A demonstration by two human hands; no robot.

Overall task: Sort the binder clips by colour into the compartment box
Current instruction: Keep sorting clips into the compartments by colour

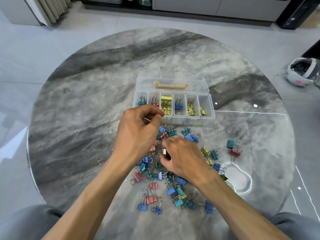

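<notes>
The right hand (181,158) is pinching a pale clip (164,151) out of the pile on the desk (86,101) (left hand (138,130) is curled, its grip hidden), probably heading next for the box (174,105).

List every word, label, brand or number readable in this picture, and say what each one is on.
No text here can be read.
Dark green container at the top edge: pale logo and lines of print, too blurred to read.
Black unit at top right: small white marks, too small to read.
Compartment box, binder clips and table: no lettering visible.
</notes>
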